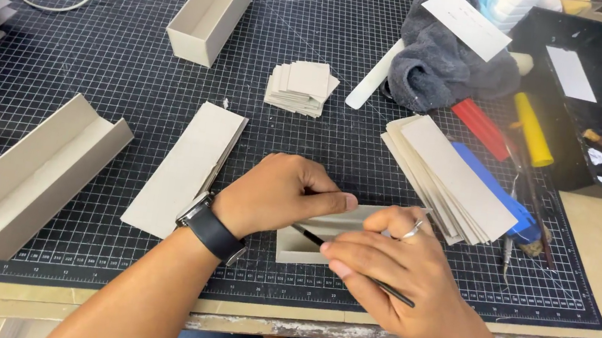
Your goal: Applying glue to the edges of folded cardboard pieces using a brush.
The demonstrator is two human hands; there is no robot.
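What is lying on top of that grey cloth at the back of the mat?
A white paper strip lies across the grey cloth. Whatever sits beneath the cloth is covered; only a white stick pokes out beside it.

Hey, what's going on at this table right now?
A person is working on grey cardboard pieces over a black gridded cutting mat. The left hand presses down on a small folded cardboard piece, while the right hand holds a thin black brush against it. Around them lie a stack of long cardboard strips, a pile of small squares, an open cardboard box and a long cardboard tray.
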